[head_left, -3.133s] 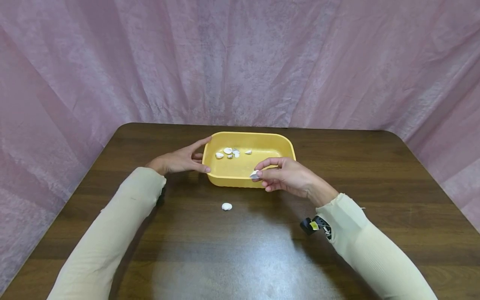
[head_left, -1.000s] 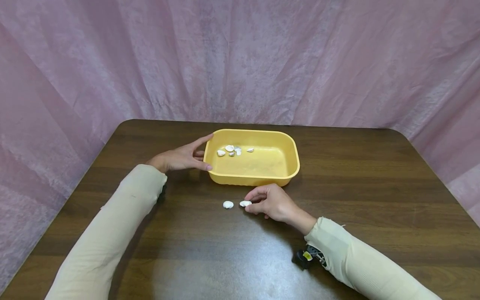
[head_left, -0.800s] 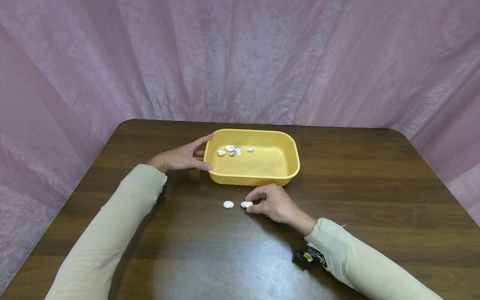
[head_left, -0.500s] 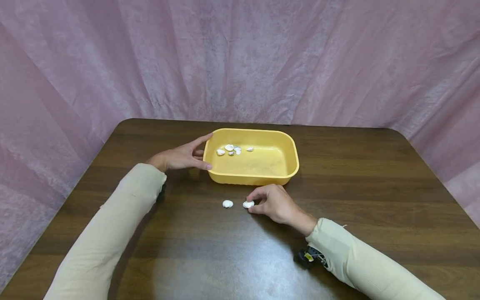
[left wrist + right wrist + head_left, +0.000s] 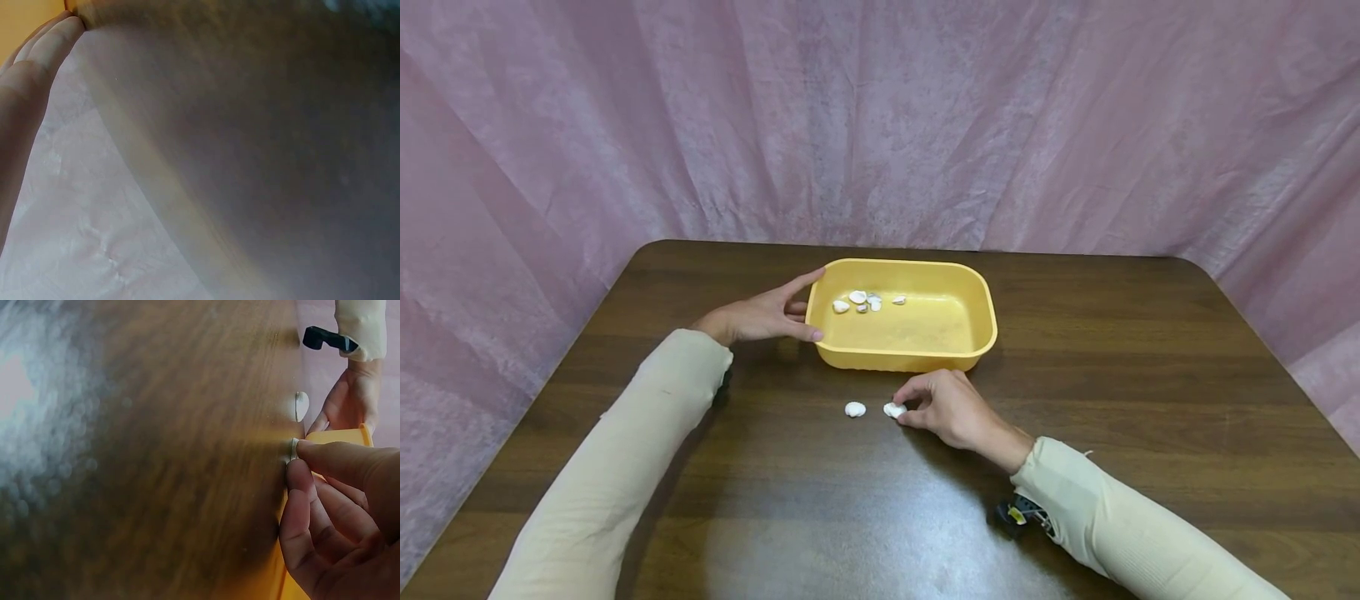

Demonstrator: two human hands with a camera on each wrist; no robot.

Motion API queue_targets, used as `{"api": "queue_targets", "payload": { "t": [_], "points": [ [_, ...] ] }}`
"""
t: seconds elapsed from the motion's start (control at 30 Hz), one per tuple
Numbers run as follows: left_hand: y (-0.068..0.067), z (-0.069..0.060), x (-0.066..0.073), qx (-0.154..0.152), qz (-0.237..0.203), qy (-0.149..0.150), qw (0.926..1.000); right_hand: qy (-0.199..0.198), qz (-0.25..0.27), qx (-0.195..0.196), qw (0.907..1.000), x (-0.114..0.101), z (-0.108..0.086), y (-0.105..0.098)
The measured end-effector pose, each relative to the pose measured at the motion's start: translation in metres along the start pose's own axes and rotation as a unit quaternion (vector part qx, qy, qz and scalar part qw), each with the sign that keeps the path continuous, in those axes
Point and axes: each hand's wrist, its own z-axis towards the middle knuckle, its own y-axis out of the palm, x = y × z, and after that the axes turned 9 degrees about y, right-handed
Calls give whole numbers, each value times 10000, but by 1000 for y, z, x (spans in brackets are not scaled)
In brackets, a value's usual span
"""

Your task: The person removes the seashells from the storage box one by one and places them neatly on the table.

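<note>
In the head view, a yellow plastic tub (image 5: 910, 360) stands near the far side of the table with several small white seashells (image 5: 857, 297) inside. My left hand (image 5: 760, 317) touches its left end, thumb and forefinger spread fairly straight towards the near and far corners. In front of the tub my right hand (image 5: 951, 408) pinches a white seashell (image 5: 892, 410) between thumb and forefinger, down at the tabletop. Just left of that, another white seashell (image 5: 854, 409) lies on the wood. The right wrist view shows the pinched seashell (image 5: 294, 449) partly covered by the fingertips.
The dark brown wooden table (image 5: 1112, 350) has rounded far corners. A pink velvety curtain (image 5: 880, 125) hangs behind it and at both sides. A black wrist camera (image 5: 1018, 512) sits by the right sleeve cuff.
My right hand has come from above the tub's near rim down to the table with its seashell, beside the other one. Lately it has shifted only slightly. The left hand stays on the tub.
</note>
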Motion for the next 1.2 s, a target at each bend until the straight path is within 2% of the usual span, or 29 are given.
{"api": "queue_targets", "payload": {
  "t": [0.3,0.63,0.97,1.2],
  "points": [
    [0,0,0,-17,-43,6,10000,-42,-19,6,10000,0,1,0],
    [-1,-1,0,21,172,-51,9998,-127,46,-125,9998,0,0,-1],
    [0,-1,-1,-22,24,-40,10000,-38,3,-190,9998,-4,1,-2],
    [0,-1,2,22,95,-51,9999,18,-26,-197,9998,-5,1,-3]
  ]
}}
